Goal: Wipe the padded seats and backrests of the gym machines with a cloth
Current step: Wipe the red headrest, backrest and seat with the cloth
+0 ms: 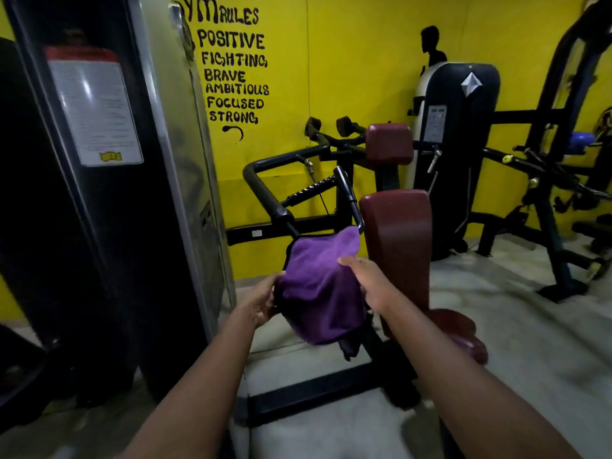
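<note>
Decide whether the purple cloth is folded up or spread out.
Loosely spread, not folded: the purple cloth hangs between the left hand and right hand, each gripping one side.

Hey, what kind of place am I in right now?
Most likely a gym. Painted gym rules cover the yellow wall, a weight machine stands behind a padded backrest, and the left hand and right hand hold a cloth.

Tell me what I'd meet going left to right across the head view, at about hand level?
Black weight tower → left hand → purple cloth → right hand → maroon backrest → black machine frame.
</note>
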Available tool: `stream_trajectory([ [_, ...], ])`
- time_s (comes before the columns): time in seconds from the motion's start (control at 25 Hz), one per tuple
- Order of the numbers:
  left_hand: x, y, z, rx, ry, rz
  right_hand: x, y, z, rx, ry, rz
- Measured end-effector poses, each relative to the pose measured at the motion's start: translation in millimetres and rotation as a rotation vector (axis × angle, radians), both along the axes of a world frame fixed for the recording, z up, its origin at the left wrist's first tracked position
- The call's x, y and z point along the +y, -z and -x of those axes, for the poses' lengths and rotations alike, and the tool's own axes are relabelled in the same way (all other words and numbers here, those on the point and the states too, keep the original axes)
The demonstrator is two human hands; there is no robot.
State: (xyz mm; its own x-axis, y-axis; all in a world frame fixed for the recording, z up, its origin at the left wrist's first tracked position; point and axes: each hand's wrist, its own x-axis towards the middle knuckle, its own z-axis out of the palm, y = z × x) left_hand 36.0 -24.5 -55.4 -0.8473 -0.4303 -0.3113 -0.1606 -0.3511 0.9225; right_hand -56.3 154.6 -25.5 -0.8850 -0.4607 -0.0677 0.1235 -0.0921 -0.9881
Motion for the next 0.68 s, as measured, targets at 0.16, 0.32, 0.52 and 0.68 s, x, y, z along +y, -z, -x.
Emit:
stream_trajectory([
  [0.16, 36.4, 27.4, -56.9, -0.167, 0.017, 0.149, 39.7, 29.1, -54.9, -0.022, 0.003, -0.082],
  [0.32, 74.9, 56.7, -111.8, -0.446, 0.325, 0.568, 81.3, 74.4, -104.1, 0.066, -0.051, -0.302],
  [0.52, 132.4, 68.2, -141.7, -0.033, 0.617, 0.884, 147.6, 88.3, -151.0, 0.139, -0.435, -0.561],
  [0.68, 160.7, 54.3, -130.7, 0.232, 1.002, 1.214, 190.8, 64.5, -171.0, 0.509, -0.579, -0.871],
])
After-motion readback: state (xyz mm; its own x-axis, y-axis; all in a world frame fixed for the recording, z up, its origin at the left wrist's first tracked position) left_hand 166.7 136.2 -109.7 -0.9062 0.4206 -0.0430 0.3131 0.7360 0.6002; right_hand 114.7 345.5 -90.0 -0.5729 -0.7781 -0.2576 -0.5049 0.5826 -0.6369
